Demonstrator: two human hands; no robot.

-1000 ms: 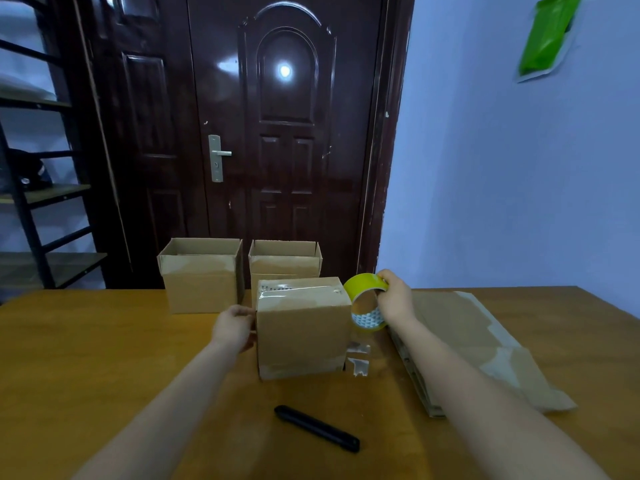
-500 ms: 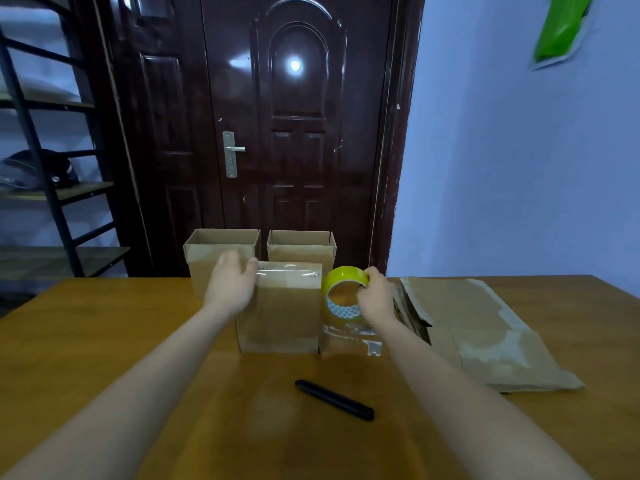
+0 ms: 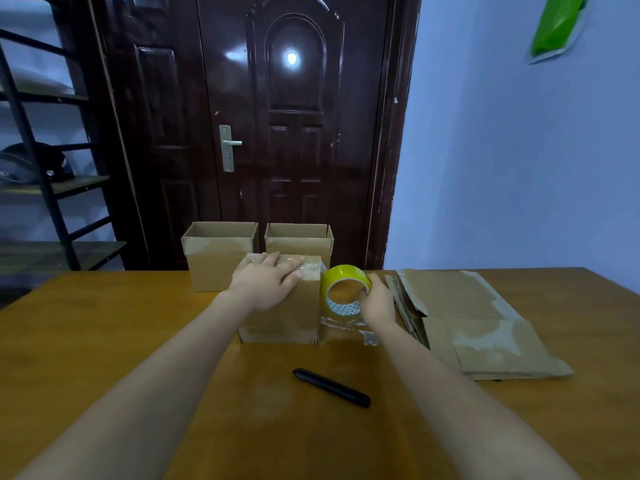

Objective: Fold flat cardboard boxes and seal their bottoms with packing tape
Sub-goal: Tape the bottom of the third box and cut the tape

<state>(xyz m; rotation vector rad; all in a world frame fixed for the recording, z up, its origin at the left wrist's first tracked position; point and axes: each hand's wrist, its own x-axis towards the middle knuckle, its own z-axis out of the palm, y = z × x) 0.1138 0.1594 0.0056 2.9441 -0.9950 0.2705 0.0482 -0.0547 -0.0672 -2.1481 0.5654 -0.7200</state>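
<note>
Left hand (image 3: 266,284) presses box (image 3: 280,313); right hand (image 3: 377,303) grips tape roll (image 3: 341,277).

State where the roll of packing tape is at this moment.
In the head view, the tape roll is right of centre, gripped by the right hand, just right of the upturned box and left of the flat cardboard stack.

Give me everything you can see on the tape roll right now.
The tape roll is a yellow-looking ring with a white printed core, standing on edge with its open middle toward the camera. The right hand grips it, fingers curled round its right rim. It sits beside the right side of the box, and a clear strip runs from it down that side toward the table.
</note>
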